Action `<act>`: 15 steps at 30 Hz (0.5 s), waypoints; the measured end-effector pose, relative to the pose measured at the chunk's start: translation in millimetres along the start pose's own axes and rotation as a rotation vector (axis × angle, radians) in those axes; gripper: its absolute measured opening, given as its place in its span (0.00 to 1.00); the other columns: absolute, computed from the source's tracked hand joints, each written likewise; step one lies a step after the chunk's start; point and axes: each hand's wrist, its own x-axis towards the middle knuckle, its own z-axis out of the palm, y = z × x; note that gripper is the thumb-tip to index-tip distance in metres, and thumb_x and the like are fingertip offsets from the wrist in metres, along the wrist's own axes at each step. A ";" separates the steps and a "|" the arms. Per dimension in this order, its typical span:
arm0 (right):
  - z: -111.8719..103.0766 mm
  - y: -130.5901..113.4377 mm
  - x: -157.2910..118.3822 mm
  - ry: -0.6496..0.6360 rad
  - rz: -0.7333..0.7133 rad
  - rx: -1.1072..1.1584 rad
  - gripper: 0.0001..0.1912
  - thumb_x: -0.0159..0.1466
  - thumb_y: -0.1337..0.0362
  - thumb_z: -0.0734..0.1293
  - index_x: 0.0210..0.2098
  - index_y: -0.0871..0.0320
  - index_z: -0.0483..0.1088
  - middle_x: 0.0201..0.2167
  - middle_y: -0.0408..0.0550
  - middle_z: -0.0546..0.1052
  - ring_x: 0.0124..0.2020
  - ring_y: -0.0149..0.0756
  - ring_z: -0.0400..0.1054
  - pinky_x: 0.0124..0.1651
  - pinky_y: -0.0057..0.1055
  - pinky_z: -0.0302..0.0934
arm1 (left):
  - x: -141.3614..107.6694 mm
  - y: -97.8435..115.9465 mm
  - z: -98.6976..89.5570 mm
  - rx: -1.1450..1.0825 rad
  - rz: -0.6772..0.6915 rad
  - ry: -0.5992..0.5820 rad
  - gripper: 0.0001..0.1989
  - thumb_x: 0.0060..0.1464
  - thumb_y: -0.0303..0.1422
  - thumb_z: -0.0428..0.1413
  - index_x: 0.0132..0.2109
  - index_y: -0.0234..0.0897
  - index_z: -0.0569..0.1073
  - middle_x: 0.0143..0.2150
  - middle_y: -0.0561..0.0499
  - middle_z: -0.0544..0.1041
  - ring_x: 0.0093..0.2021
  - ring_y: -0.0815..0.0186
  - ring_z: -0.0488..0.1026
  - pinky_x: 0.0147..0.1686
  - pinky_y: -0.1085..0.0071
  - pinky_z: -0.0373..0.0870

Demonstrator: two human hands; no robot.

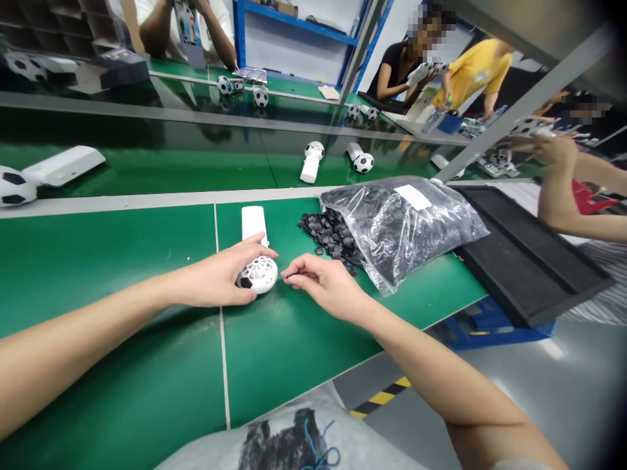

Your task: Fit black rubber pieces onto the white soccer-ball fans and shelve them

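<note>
A white device (254,220) with a round, football-patterned head lies on the green table. My left hand (223,271) wraps round that head, fingers on its far side and thumb on its near side. The head shows white latticework and one black patch near my thumb. Just right of it, my right hand (321,281) pinches a small black piece (290,275) between thumb and fingertips. Many small black pieces (333,236) spill from the mouth of a clear plastic bag (416,225) beyond my right hand.
Similar football devices (312,162) lie on the strip behind the table. A black tray (529,254) and a blue crate (494,326) are at the right. Nearby, a person's arm (563,156) reaches in. Other people sit or stand across the back.
</note>
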 end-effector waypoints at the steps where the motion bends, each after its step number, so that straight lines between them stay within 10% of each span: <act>1: 2.0 -1.6 0.4 0.021 -0.013 0.023 0.04 0.60 0.67 0.63 0.34 0.57 0.69 0.32 0.43 0.74 0.33 0.29 0.67 0.38 0.28 0.62 | 0.7 0.4 0.9 -0.009 0.002 0.008 0.31 0.45 0.32 0.52 0.59 0.40 0.56 0.67 0.43 0.44 0.66 0.55 0.37 0.60 0.57 0.49; 15: 17.2 0.3 16.8 0.041 0.044 0.228 0.02 0.55 0.68 0.67 0.28 0.59 0.69 0.27 0.41 0.72 0.29 0.27 0.65 0.35 0.26 0.61 | 7.2 7.1 14.7 -0.089 0.016 0.160 0.22 0.49 0.43 0.53 0.49 0.40 0.64 0.61 0.45 0.59 0.66 0.54 0.39 0.60 0.53 0.50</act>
